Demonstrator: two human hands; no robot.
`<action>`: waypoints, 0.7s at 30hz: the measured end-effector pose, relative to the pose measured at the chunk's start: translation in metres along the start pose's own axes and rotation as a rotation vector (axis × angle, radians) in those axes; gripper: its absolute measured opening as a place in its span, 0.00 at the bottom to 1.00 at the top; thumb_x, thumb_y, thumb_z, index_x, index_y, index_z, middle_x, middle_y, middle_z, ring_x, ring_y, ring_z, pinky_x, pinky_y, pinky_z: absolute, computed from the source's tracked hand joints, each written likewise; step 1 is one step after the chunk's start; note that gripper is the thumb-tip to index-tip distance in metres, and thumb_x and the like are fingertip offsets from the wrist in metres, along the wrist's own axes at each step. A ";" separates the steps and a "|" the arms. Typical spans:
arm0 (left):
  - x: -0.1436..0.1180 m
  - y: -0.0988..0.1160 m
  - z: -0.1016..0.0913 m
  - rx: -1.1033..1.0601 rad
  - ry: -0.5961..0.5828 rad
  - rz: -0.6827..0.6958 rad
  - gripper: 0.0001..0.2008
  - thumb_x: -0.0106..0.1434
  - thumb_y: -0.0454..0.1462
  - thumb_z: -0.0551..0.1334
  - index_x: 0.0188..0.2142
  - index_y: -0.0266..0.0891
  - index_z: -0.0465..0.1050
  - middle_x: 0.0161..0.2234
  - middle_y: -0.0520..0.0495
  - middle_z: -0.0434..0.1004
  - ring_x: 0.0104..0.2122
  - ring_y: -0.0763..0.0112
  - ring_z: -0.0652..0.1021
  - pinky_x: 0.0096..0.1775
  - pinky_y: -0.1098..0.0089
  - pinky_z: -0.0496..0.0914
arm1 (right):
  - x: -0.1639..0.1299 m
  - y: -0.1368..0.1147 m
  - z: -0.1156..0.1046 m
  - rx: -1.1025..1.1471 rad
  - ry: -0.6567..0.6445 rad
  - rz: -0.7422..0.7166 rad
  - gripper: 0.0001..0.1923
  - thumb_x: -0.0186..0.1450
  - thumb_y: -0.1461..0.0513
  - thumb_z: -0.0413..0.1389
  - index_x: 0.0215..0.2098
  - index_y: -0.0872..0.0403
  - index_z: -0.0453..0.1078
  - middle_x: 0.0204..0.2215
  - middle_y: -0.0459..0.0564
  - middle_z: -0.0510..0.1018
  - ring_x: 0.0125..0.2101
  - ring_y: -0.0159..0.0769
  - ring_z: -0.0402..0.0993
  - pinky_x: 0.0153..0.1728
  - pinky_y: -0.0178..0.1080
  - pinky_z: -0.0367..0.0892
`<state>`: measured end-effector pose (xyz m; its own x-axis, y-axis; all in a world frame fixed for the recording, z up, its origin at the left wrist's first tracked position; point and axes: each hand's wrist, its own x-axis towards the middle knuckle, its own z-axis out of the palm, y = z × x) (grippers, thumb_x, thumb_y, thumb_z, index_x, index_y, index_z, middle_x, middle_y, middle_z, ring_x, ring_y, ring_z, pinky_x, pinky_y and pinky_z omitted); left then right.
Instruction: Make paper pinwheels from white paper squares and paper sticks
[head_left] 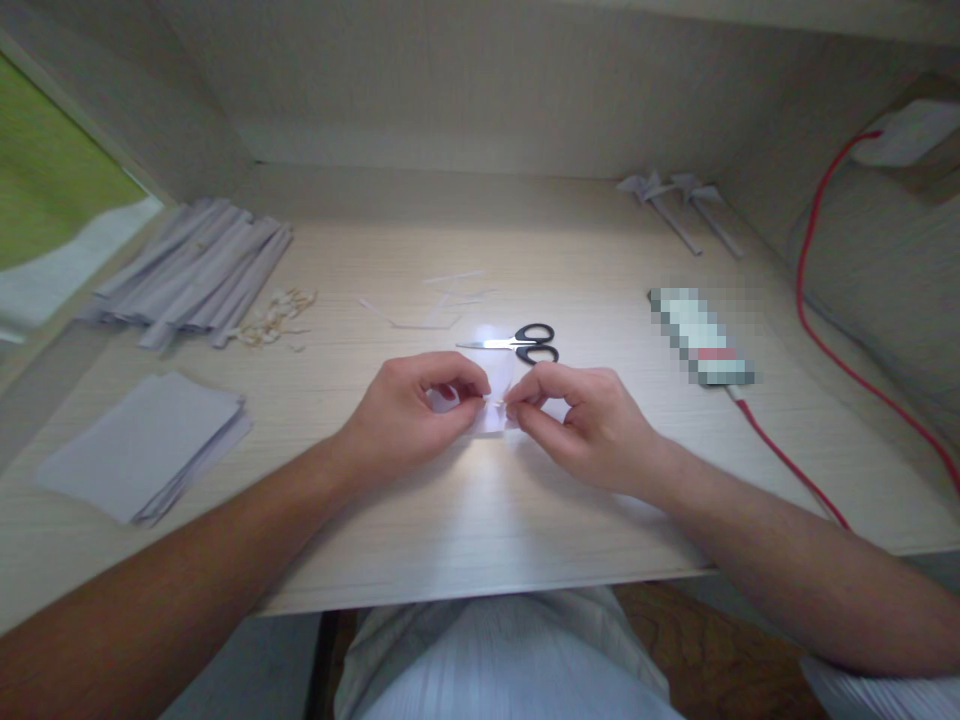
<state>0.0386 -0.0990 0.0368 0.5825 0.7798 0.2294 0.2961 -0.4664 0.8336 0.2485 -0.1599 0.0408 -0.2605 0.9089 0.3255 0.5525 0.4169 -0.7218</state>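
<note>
At the frame's centre, the left hand and right hand both pinch a small white paper piece — light, limp, easily creased — best held at its edges, just below the scissors.

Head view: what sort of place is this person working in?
Probably a paper-craft workstation at a walled desk. Both hands, left and right, pinch a small white paper piece; nearby lie scissors, a stack of paper sheets, rolled paper sticks and finished paper pinwheels.
</note>
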 end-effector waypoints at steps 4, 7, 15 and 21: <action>0.000 0.002 0.000 0.034 -0.019 0.024 0.06 0.59 0.29 0.64 0.33 0.39 0.80 0.31 0.51 0.81 0.32 0.70 0.78 0.37 0.69 0.71 | 0.001 -0.001 0.001 -0.013 -0.051 0.034 0.07 0.65 0.69 0.56 0.35 0.54 0.75 0.27 0.45 0.80 0.28 0.32 0.76 0.32 0.33 0.67; 0.001 0.002 0.000 0.009 -0.030 0.018 0.05 0.60 0.30 0.64 0.33 0.39 0.79 0.31 0.50 0.82 0.32 0.70 0.78 0.37 0.70 0.72 | 0.001 0.000 0.002 0.033 -0.050 0.066 0.07 0.65 0.69 0.56 0.35 0.54 0.75 0.27 0.45 0.80 0.28 0.31 0.76 0.32 0.33 0.67; 0.002 0.000 0.001 -0.098 -0.001 -0.059 0.08 0.59 0.26 0.62 0.34 0.37 0.79 0.33 0.50 0.81 0.34 0.71 0.80 0.38 0.72 0.74 | 0.002 0.008 0.006 0.244 -0.049 0.188 0.07 0.65 0.70 0.56 0.37 0.56 0.76 0.31 0.47 0.81 0.31 0.33 0.78 0.34 0.36 0.70; 0.001 -0.002 0.004 -0.062 0.009 -0.049 0.07 0.58 0.28 0.63 0.35 0.37 0.78 0.33 0.50 0.81 0.34 0.70 0.80 0.38 0.71 0.76 | 0.005 0.008 0.007 0.390 -0.052 0.265 0.02 0.65 0.67 0.59 0.36 0.57 0.75 0.29 0.48 0.81 0.31 0.34 0.78 0.36 0.37 0.73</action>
<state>0.0415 -0.0989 0.0339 0.5617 0.8048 0.1919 0.2766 -0.4013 0.8732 0.2462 -0.1523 0.0320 -0.1954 0.9778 0.0751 0.2696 0.1272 -0.9545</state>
